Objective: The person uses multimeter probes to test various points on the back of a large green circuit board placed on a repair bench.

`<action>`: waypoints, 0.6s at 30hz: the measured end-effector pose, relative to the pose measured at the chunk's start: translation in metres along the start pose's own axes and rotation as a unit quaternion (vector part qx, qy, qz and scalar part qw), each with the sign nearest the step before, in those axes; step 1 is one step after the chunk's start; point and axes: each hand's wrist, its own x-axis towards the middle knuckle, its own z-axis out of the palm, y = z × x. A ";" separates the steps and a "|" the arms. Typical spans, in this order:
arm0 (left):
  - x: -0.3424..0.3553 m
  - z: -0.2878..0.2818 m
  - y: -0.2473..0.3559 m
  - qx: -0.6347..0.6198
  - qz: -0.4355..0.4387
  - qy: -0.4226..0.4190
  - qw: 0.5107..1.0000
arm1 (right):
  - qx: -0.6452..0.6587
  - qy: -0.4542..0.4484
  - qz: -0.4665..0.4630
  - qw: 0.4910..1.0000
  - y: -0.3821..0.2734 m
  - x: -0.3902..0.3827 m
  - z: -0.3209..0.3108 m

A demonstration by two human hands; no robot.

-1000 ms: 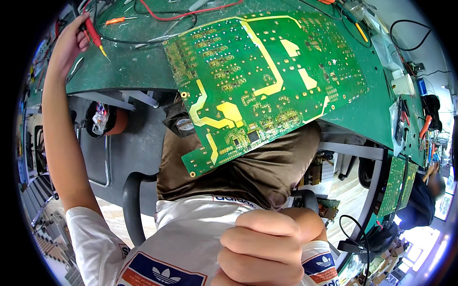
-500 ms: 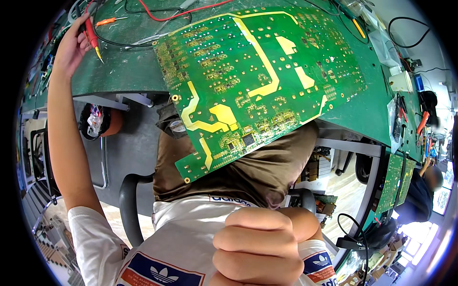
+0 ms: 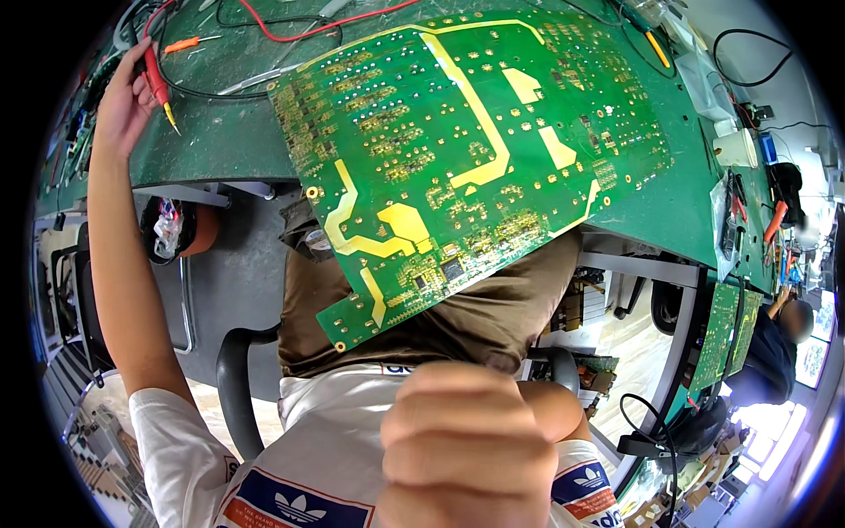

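Observation:
At the far left, my left hand [image 3: 126,107] is closed round a red test probe [image 3: 156,77]. The probe's yellow-sheathed metal tip points down toward the table and away from the circuit board. Close in front of me at the bottom, my right hand [image 3: 462,449] is curled into a fist, blurred. Whatever it may hold is hidden. A large green circuit board [image 3: 480,220] with gold traces and small parts lies on the bench, its near corner jutting past the edge over my lap. Neither hand touches it.
An orange-handled screwdriver [image 3: 182,44] lies beyond the probe, near black and red test leads [image 3: 290,38]. The green bench [image 3: 224,145] ends at a curved front edge. A lined bin [image 3: 198,231] stands below it. Tools hang at right, where another person [image 3: 766,352] is seen.
The whole view has shifted slightly. My left hand has brought the probe a little nearer to me. My right fist has risen slightly and is now blurred.

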 end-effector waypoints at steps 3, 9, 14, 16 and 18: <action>0.001 -0.006 -0.006 -0.002 0.010 -0.016 1.000 | 0.026 -0.080 0.055 0.995 0.008 -0.011 -0.027; 0.012 -0.024 -0.015 -0.068 0.013 -0.099 0.993 | -0.046 -0.032 0.199 0.978 0.008 -0.032 -0.067; -0.018 0.019 -0.013 -0.085 0.015 0.058 0.995 | -0.193 -0.037 0.224 0.955 0.016 -0.037 -0.084; -0.008 -0.003 -0.020 -0.109 0.009 -0.025 0.994 | -0.215 -0.090 0.191 0.954 0.021 -0.035 -0.092; 0.005 -0.035 -0.024 -0.136 0.013 -0.183 0.973 | -0.208 -0.169 0.147 0.952 0.026 -0.033 -0.097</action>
